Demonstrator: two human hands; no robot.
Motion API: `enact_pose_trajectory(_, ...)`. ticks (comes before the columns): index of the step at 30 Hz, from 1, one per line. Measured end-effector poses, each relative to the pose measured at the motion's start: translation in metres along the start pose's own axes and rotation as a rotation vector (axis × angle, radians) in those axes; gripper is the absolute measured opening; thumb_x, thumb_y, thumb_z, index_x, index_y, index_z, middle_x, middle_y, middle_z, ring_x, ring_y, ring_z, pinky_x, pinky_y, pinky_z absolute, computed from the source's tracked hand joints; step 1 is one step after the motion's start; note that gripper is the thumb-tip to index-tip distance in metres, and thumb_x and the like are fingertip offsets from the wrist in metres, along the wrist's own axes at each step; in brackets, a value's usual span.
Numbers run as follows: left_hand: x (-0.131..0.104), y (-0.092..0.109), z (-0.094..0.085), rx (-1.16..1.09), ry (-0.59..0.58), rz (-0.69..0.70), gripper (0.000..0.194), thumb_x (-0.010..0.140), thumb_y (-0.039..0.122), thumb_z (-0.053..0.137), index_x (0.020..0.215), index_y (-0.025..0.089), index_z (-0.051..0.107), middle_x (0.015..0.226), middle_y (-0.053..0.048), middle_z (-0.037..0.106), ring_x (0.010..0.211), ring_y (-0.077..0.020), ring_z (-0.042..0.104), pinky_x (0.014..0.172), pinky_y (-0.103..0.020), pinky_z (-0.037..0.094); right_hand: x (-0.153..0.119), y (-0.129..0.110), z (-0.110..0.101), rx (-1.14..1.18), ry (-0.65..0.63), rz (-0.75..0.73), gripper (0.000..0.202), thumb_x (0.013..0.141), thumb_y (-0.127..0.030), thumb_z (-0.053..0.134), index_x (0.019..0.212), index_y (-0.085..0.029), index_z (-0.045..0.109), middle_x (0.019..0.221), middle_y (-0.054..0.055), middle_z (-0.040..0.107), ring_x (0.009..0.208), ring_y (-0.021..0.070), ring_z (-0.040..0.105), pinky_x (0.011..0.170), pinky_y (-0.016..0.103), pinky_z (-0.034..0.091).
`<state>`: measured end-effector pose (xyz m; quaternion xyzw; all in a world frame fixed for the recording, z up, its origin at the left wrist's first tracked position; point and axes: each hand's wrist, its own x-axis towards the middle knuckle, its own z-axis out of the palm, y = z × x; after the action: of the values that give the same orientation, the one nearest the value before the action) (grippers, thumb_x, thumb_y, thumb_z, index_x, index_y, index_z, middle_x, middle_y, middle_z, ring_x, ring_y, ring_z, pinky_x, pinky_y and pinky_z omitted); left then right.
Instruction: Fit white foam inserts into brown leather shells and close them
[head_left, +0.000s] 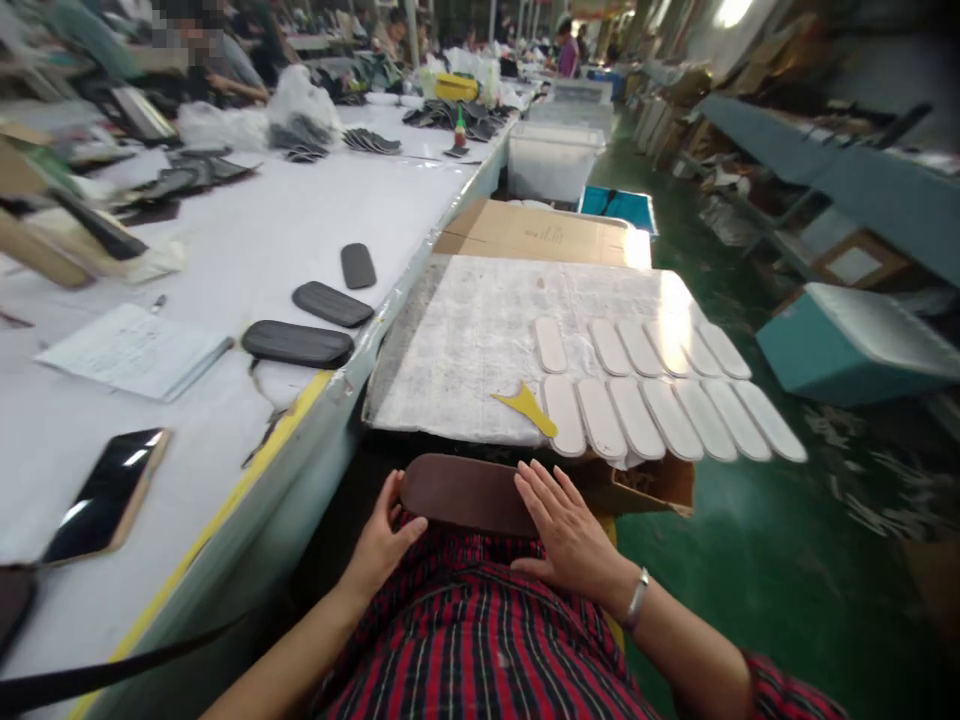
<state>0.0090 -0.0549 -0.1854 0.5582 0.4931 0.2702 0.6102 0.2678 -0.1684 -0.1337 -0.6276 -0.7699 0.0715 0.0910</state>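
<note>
A long dark-brown leather-like piece (469, 494) with rounded ends lies across my lap, close to the near edge of the board. My left hand (381, 545) grips its left end, fingers at the rim and thumb at the near side. Flat on its right end rests my right hand (566, 530), fingers stretched out. Beyond it, a yellow forked piece (529, 408) sits on the white-covered board (465, 350). Two rows of pale oval pieces (626, 415) line that board's right side, several overhanging its near edge.
Left, a white table (300, 210) carries black padded pieces (298, 343), a notebook (135, 350) and a phone (109, 495). An open cardboard box (652, 487) is under the board. Plastic bins (555, 160) stand farther back; a teal bin (855, 345) is on the green floor.
</note>
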Motion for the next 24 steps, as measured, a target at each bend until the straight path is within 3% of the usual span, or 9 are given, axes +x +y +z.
enact_pose_trajectory(2,0.0,-0.004,0.008,-0.088,-0.036,-0.009,0.087,0.069,0.042,0.063,0.137,0.017,0.016,0.139,-0.01,0.031,0.127,-0.0234,0.031,0.107,-0.037,0.026,0.014,-0.005,0.004,-0.043,-0.023,-0.07,0.095,0.068,-0.061,0.055,0.138,-0.006,0.021,0.143,0.016,0.016,0.132,0.0299,0.009,0.107,0.049,0.013)
enact_pose_trajectory(9,-0.002,0.005,0.025,-0.182,-0.001,0.021,0.08,0.074,0.035,0.06,0.137,0.018,0.013,0.137,-0.009,0.035,0.124,-0.0197,0.036,0.107,-0.036,0.028,0.045,-0.025,0.013,-0.091,-0.07,-0.173,0.094,0.068,-0.06,0.055,0.138,-0.006,0.021,0.144,0.017,0.01,0.132,0.0323,0.007,0.107,0.047,0.016)
enact_pose_trajectory(17,0.0,0.001,0.019,-0.075,-0.025,0.008,0.064,0.082,0.041,0.046,0.135,0.017,0.019,0.14,-0.009,0.03,0.128,-0.0187,0.028,0.11,-0.037,0.021,0.081,-0.057,0.02,-0.036,-0.106,-0.243,0.094,0.067,-0.059,0.057,0.138,-0.007,0.022,0.144,0.016,0.01,0.132,0.0307,0.007,0.108,0.044,0.013)
enact_pose_trajectory(24,0.003,-0.003,0.011,0.084,-0.069,0.014,0.054,0.088,0.041,0.027,0.135,0.015,0.021,0.143,-0.008,0.023,0.131,-0.0158,0.021,0.112,-0.036,0.014,0.093,-0.071,0.023,-0.001,-0.16,-0.18,0.09,0.068,-0.055,0.057,0.138,-0.011,0.02,0.145,0.013,0.007,0.133,0.0283,0.004,0.109,0.041,0.008)
